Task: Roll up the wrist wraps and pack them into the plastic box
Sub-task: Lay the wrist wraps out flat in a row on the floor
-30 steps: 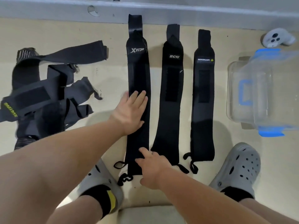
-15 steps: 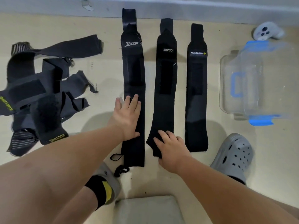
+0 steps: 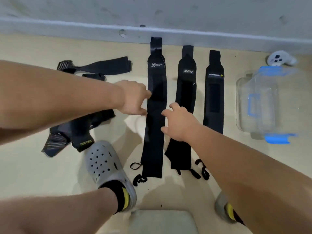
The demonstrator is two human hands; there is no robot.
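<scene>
Hands first, head view. Left hand (image 3: 133, 97) hung over the floor (image 3: 50, 174) with fingers loosely bent, the fingertips (image 3: 148, 95) touching the left edge of the XTEP wrap (image 3: 156, 125); nothing grasped, wrap lying flat. Right hand (image 3: 179, 123) relaxed too, fingers spread and slightly bent, tips at that wrap's right edge, the palm above the middle wrap (image 3: 185, 88); it held nothing.

Three black wrist wraps lay straight and unrolled, side by side, far ends toward the baseboard (image 3: 67, 26): XTEP leftmost, middle wrap next, right wrap (image 3: 214, 92) last. Thumb loops trailed from their near ends.

Clear plastic box (image 3: 241, 105) with blue clips sat on the floor right of the row, apart from the wraps. White controller (image 3: 280, 59) just beyond it.

Loose pile of wraps (image 3: 101, 67) lay to the left, partly under the left forearm. Grey clog (image 3: 104, 166) beside its near end.
</scene>
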